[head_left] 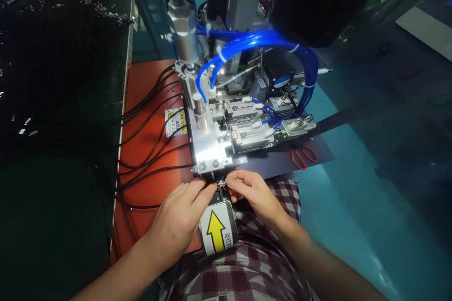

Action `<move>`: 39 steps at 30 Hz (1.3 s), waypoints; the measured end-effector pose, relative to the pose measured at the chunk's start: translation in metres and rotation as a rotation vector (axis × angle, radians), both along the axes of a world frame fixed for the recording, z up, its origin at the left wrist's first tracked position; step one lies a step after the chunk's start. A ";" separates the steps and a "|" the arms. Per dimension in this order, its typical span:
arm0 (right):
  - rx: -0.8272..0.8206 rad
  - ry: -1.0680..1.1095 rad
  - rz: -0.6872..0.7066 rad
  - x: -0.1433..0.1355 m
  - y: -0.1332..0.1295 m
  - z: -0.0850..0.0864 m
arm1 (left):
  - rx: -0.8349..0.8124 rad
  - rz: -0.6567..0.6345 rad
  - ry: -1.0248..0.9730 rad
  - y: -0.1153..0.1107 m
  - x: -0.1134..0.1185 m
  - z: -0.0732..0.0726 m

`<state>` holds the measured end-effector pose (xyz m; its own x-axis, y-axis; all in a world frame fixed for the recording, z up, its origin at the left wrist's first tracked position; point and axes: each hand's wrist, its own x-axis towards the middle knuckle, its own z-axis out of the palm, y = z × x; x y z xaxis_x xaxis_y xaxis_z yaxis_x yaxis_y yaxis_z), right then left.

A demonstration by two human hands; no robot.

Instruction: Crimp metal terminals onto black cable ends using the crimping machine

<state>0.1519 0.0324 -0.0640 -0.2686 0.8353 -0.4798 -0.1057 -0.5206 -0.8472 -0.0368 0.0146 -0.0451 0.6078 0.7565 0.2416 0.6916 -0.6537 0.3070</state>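
Between my two hands, small coloured wires (222, 182) show at the front edge of a metal machine (208, 150). My left hand (181, 209) has thumb and fingers closed at the left side of these wires; what lies between them is mostly hidden. From the right, my right hand (250, 190) pinches at the wires' other side, thumb against forefinger. Just below the fingers sits a white plate with a yellow arrow (215, 230). Black cables (158, 168) run in from the left to the machine's edge, with several of them lying across the orange-red surface.
Blue air hoses (261, 40) arch over the machine. Red-handled scissors (303, 156) lie on the dark plate at right. A warning label (175, 122) is stuck on the orange-red surface (148, 84). A dark heap of cables (63, 47) fills the left.
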 end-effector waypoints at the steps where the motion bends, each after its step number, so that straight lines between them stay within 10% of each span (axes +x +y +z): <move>1: -0.004 -0.004 0.003 -0.001 0.000 0.000 | 0.006 0.005 0.010 -0.001 0.000 0.000; 14: 0.168 -0.261 0.034 -0.004 -0.001 0.003 | 0.140 0.076 0.186 -0.001 0.005 0.013; 39: 0.062 -0.091 0.040 -0.003 0.005 0.000 | 0.087 0.082 0.216 -0.014 0.005 0.009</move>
<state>0.1489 0.0369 -0.0635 -0.2600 0.8537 -0.4512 -0.0067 -0.4688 -0.8833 -0.0321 0.0009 -0.0364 0.5894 0.7877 0.1793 0.7872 -0.6099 0.0916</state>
